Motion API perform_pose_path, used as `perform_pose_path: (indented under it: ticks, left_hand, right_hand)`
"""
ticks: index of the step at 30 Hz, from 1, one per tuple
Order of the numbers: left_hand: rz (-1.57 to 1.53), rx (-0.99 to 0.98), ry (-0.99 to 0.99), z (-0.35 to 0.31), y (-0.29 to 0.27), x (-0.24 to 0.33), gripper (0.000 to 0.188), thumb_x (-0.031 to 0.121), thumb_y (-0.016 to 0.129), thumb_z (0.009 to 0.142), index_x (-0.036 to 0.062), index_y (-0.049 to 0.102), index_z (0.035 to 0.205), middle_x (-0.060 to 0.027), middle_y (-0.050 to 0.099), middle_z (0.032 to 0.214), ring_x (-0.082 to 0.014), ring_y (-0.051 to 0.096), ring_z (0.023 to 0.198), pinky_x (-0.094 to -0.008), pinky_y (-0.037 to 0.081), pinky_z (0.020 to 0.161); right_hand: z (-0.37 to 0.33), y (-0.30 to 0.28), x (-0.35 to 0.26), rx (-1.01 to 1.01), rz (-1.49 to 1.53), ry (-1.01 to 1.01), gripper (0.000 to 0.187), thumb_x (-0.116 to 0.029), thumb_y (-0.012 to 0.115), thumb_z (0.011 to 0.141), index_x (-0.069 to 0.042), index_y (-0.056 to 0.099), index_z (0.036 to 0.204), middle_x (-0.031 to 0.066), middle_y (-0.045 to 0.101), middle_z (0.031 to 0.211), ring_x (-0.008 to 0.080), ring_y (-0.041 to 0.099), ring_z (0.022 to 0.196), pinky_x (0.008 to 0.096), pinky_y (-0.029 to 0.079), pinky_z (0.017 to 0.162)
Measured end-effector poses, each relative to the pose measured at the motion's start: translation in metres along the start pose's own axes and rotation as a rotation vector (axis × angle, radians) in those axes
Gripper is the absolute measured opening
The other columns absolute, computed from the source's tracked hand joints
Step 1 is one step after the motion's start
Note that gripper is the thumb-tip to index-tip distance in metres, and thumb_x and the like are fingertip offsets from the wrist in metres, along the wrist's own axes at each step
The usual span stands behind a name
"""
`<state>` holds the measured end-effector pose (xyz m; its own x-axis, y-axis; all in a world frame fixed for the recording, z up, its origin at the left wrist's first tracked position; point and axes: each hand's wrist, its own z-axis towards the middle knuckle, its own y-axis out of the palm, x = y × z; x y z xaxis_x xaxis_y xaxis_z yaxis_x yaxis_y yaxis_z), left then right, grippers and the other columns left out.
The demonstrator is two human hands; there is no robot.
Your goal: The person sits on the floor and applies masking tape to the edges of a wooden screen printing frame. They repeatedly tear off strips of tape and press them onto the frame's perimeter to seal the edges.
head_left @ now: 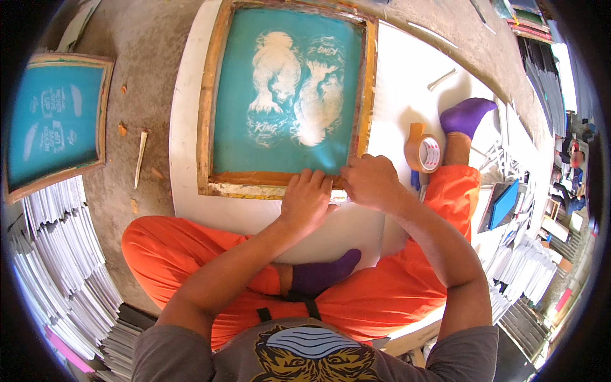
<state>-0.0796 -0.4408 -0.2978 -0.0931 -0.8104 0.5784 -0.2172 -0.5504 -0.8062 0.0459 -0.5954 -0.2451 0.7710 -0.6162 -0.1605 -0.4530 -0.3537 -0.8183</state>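
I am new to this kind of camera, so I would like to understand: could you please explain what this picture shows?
There is no machine here, only a person's two bare hands. A wide camera on the person's head looks down, so straight edges bend near the rim. The picture's left is the person's left.

A wooden frame with teal mesh lies on a white board. The left hand and right hand meet close together at its lower edge, towards the right corner. The fingers hide whether they hold anything. A roll of brown tape is to their right; another framed screen is at the far left.
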Motion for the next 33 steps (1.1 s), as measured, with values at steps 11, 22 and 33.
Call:
perform_pose_path:
  ticks: [11, 22, 33]
  left_hand:
    - [-0.026, 0.022, 0.01, 0.0, 0.009, -0.003, 0.05, 0.039, 0.086, 0.075, 0.0051, 0.072, 0.11, -0.0086, 0.063, 0.108, -0.0298, 0.059, 0.106, -0.0444, 0.048, 0.088]
    - [-0.137, -0.102, -0.08, 0.013, 0.005, -0.002, 0.044, 0.041, 0.084, 0.077, 0.0066, 0.076, 0.103, -0.0108, 0.068, 0.109, -0.0319, 0.061, 0.11, -0.0485, 0.051, 0.091]
    - [-0.192, -0.129, -0.073, 0.014, 0.001, -0.004, 0.044, 0.039, 0.084, 0.079, 0.007, 0.077, 0.107, -0.0099, 0.069, 0.113, -0.0318, 0.061, 0.113, -0.0487, 0.052, 0.093]
  right_hand:
    - [0.005, 0.005, -0.03, -0.071, 0.044, 0.312, 0.019, -0.018, 0.065, 0.09, -0.003, 0.077, 0.092, 0.0179, 0.075, 0.093, 0.0361, 0.077, 0.087, 0.0485, 0.061, 0.073]
    - [0.03, -0.015, -0.037, -0.226, 0.005, 0.503, 0.025, -0.028, 0.074, 0.085, -0.004, 0.079, 0.09, 0.0172, 0.078, 0.088, 0.034, 0.078, 0.084, 0.0455, 0.063, 0.07]
    - [0.056, -0.02, -0.034, -0.347, -0.022, 0.523, 0.026, -0.023, 0.077, 0.079, -0.004, 0.08, 0.096, 0.0178, 0.078, 0.092, 0.0344, 0.078, 0.091, 0.0455, 0.063, 0.077]
